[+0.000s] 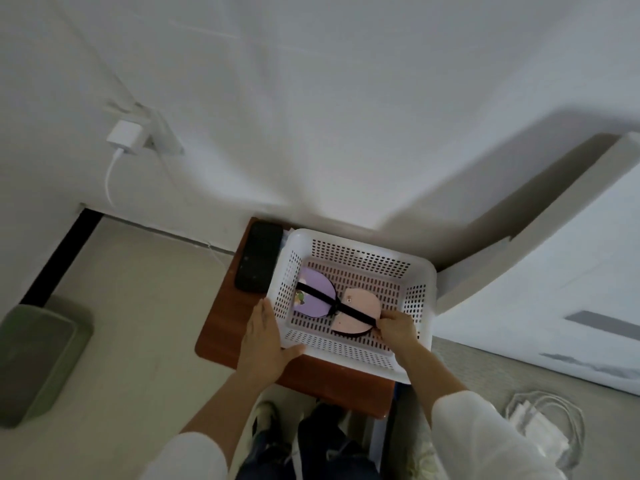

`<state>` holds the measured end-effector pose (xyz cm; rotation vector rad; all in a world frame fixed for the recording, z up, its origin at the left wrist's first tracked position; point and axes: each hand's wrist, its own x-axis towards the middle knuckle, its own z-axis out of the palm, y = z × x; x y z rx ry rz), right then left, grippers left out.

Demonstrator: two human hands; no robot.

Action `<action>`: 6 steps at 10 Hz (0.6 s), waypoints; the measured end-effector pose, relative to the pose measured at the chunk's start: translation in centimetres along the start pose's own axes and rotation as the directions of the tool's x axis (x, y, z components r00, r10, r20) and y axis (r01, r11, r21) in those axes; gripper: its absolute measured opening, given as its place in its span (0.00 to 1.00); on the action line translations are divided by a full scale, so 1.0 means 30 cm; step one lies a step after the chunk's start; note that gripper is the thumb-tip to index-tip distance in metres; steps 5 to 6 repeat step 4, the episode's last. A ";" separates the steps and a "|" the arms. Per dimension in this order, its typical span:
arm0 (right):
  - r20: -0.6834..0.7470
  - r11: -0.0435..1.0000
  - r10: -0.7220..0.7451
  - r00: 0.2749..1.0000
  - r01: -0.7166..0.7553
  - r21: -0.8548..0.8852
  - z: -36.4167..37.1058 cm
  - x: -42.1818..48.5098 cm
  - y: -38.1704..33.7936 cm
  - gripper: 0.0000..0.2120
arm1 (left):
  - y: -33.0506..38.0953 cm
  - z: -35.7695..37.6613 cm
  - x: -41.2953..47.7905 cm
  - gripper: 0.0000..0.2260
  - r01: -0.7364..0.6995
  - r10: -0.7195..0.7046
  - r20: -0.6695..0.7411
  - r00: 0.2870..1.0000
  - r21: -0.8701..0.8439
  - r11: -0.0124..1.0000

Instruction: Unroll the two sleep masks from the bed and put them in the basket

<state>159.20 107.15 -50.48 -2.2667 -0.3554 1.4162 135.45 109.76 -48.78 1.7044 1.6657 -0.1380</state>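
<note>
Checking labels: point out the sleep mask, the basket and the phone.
sleep mask [313,292], head view, on its purple half.
basket [349,351], head view, on its near wall.
phone [259,259], head view, on the middle of its dark screen.

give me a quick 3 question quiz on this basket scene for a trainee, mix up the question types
1. True or false: the black phone lies inside the white basket.
2. Which hand grips the black strap of the sleep mask? A) left hand B) right hand C) neither
3. Fill in: the basket sits on a small ___ table.

Key
1. False. The phone lies on the table beside the basket.
2. B. The right hand pinches the strap at the pink end; the left hand holds the basket's near left corner.
3. Reddish-brown.
</note>
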 end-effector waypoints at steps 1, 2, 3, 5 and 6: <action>-0.021 0.997 -0.013 1.000 0.011 -0.083 0.006 -0.013 -0.006 0.11 | 0.009 -0.004 0.001 0.52 0.017 -0.016 -0.008 1.000 0.032 0.999; -0.023 0.978 -0.094 0.995 0.088 -0.190 0.008 -0.021 -0.007 0.07 | 0.021 -0.010 0.002 0.52 0.022 -0.022 -0.003 1.000 0.066 0.998; 0.020 0.932 -0.172 0.985 0.169 -0.322 -0.005 -0.056 -0.006 0.14 | 0.045 -0.025 -0.010 0.51 0.037 -0.038 0.010 0.999 0.092 0.995; 0.075 0.901 -0.263 0.962 0.273 -0.338 -0.030 -0.109 -0.020 0.21 | 0.063 -0.037 -0.016 0.51 0.054 -0.056 0.021 0.998 0.100 0.994; 0.075 0.901 -0.263 0.962 0.273 -0.338 -0.030 -0.109 -0.020 0.21 | 0.063 -0.037 -0.016 0.51 0.054 -0.056 0.021 0.998 0.100 0.994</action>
